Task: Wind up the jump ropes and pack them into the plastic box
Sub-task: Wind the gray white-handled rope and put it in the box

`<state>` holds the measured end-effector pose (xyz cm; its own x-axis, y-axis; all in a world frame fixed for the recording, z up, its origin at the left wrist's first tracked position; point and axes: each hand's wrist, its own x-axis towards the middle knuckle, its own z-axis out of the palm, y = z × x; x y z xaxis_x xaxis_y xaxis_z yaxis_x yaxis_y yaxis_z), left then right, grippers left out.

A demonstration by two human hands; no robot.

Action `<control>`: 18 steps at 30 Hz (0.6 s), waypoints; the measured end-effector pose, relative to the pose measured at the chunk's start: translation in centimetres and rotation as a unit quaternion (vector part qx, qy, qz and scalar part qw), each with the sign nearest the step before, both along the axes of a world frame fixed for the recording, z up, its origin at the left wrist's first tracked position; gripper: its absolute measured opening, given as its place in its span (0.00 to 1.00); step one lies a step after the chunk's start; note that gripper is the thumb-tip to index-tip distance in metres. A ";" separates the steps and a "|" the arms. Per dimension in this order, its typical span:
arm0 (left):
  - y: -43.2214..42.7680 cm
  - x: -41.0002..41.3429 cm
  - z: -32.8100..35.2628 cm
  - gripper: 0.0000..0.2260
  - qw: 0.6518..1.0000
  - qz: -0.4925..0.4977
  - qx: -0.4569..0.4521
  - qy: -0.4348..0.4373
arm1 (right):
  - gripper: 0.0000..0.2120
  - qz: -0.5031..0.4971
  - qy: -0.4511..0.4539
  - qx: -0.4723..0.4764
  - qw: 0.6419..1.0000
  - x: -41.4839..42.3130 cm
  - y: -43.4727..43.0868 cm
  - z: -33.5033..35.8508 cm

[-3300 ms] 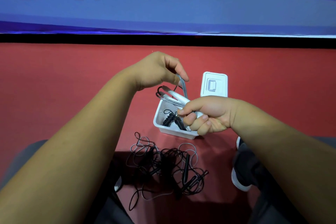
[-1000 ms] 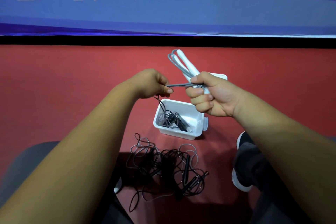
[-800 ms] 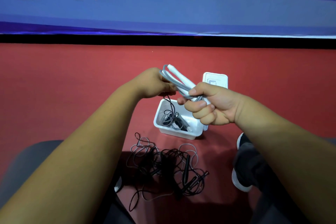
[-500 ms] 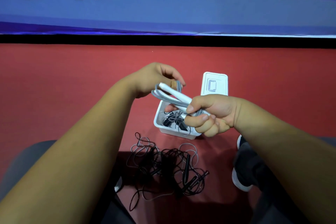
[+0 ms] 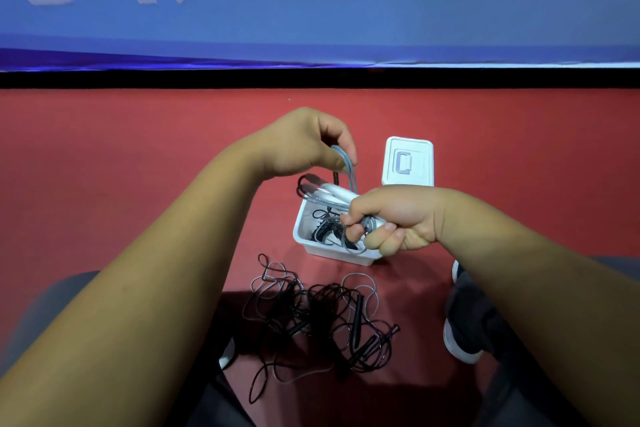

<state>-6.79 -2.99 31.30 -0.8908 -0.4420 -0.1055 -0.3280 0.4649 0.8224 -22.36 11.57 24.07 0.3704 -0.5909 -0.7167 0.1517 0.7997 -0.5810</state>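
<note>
**One rope packed, one in hand, a tangle left**

Right hand (image 5: 391, 218) grips the grey rope (image 5: 332, 196) bundle over the box (image 5: 304, 239); left hand (image 5: 304, 146) pinches its loop. Black ropes (image 5: 322, 315) (loose, tangled) await winding.

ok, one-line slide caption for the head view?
Right hand grips the grey jump rope, left hand pinches its cord, above the open plastic box.

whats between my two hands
Head view: a grey rope loop runs from the left hand to the white handles in the right hand.
</note>
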 end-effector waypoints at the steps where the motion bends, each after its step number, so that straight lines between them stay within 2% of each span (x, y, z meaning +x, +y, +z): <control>1: -0.1 0.0 0.1 0.10 1.000 0.003 -0.017 -0.002 | 0.05 -0.035 0.017 -0.001 0.999 0.0 -0.2 -0.1; 5: -0.3 0.2 0.5 0.10 0.996 -0.011 -0.083 -0.020 | 0.07 -0.168 0.052 -0.012 0.984 -0.2 -0.8 0.1; 8: -0.8 0.5 0.5 0.14 0.983 -0.031 -0.170 -0.054 | 0.07 -0.239 0.045 -0.027 0.970 -0.5 -1.1 0.0; 10: -0.8 0.5 0.2 0.13 0.980 -0.017 -0.177 -0.085 | 0.07 -0.280 0.033 -0.040 0.959 -0.7 -1.5 -0.2; 12: -0.7 0.2 -0.6 0.06 0.974 0.007 -0.183 -0.133 | 0.07 -0.313 0.009 -0.062 0.948 -0.8 -1.7 -0.1; 14: -0.5 -0.1 -1.6 0.06 0.970 0.026 -0.175 -0.165 | 0.08 -0.327 -0.020 -0.097 0.940 -0.7 -1.8 0.3; 15: -0.4 -0.1 -2.1 0.07 0.973 0.031 -0.157 -0.169 | 0.10 -0.325 -0.031 -0.114 0.938 -0.6 -1.7 0.6; 18: 0.0 -0.2 -2.4 0.06 0.989 0.042 -0.066 -0.126 | 0.28 -0.327 -0.038 -0.118 0.937 -0.8 -1.7 1.2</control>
